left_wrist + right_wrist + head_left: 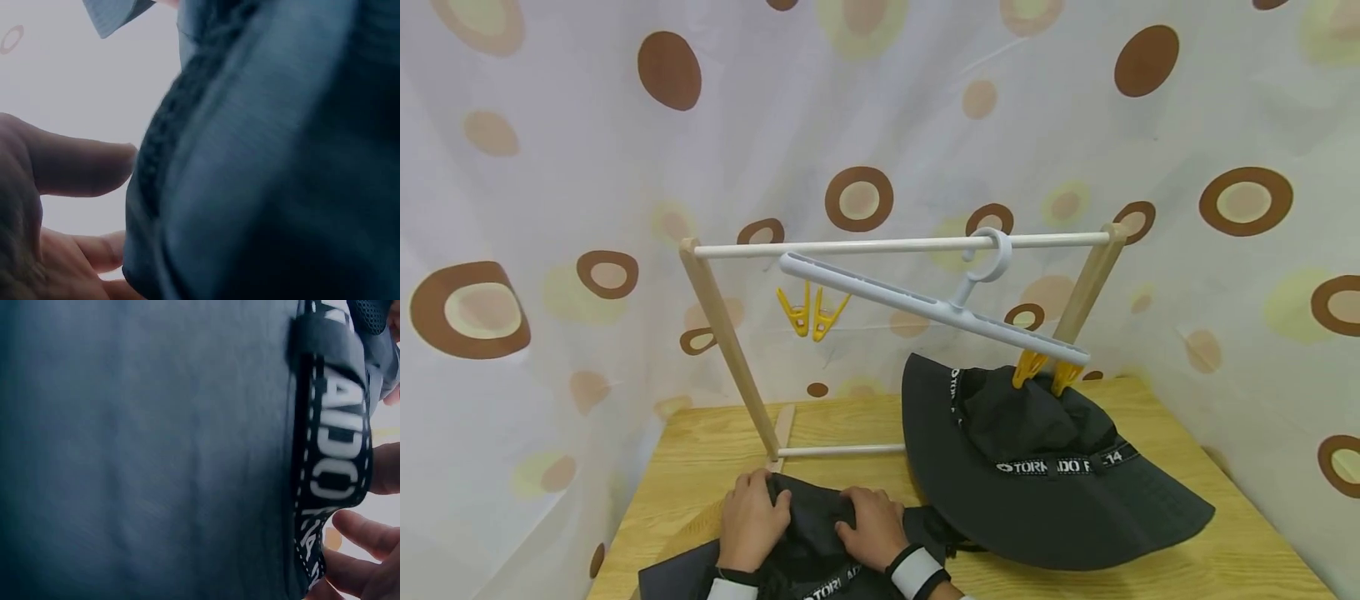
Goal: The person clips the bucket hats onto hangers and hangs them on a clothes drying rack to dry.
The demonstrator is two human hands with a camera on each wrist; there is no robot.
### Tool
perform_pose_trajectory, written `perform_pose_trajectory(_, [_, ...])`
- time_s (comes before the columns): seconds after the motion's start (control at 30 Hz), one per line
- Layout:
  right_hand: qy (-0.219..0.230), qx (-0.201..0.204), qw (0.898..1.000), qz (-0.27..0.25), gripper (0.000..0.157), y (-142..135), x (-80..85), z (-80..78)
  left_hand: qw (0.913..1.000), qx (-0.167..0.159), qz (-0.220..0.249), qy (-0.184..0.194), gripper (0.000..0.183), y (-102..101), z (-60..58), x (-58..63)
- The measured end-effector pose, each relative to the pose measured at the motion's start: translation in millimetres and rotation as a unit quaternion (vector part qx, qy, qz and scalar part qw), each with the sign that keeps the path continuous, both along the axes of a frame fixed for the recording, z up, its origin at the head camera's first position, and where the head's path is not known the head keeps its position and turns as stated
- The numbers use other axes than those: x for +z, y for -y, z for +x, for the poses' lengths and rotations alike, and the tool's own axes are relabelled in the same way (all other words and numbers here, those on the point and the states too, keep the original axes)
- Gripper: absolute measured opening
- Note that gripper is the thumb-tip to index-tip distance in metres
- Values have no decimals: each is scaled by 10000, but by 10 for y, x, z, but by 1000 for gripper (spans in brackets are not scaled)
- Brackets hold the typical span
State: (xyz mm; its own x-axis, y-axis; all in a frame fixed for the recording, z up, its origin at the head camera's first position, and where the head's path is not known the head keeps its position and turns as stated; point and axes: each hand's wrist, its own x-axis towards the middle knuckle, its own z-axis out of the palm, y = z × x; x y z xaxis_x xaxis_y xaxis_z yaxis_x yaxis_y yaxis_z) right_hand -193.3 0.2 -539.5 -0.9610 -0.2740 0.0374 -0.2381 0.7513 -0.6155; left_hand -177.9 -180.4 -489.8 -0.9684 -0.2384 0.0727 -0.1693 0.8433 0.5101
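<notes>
Near hat (808, 515): Black, with a white-lettered band (831, 585), held at the bench's near side; whether it rests on the wood is unclear. Its cloth looks light, soft and floppy, hard to damage and not slippery; a gathered fold of crown should offer the surest hold.
Spotted sheet (925, 125): Pale cloth with brown and cream shapes backs the scene.
Bench (850, 425): Light wood carries the rack.
Rack (727, 342): Wooden posts support a white top bar (865, 247).
Hung hat (1037, 508): Also black, it hangs just beside the near one, its wide brim probably stiffer than its crown.
Hanger (917, 304): Pale and tilted, right end low, it hooks over the top bar.
Hands: Left hand (748, 517) and right hand (874, 525) grip opposite sides of the near hat's crown.
Clips: Two yellow clips (1028, 367) pinch the hung hat's crown; another pair (827, 318) dangles below the hanger's left end, attachment unclear.
</notes>
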Motion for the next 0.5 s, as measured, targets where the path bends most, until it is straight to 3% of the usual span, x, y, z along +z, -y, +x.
perform_pose_trajectory(0.2, [-18, -245, 9994, -242, 39, 7, -28, 10, 10000, 58, 57, -21, 46, -16, 20, 2])
perform_pose_trajectory(0.37, [106, -401, 9967, -699, 40, -29, -23, 3, 9981, -245, 250, -506, 38, -29, 73, 57])
perform_pose_trajectory(0.5, [158, -400, 9915, -1226, 40, -93, 38, 10, 9923, -488, 782, -829, 33, -55, 150, 167])
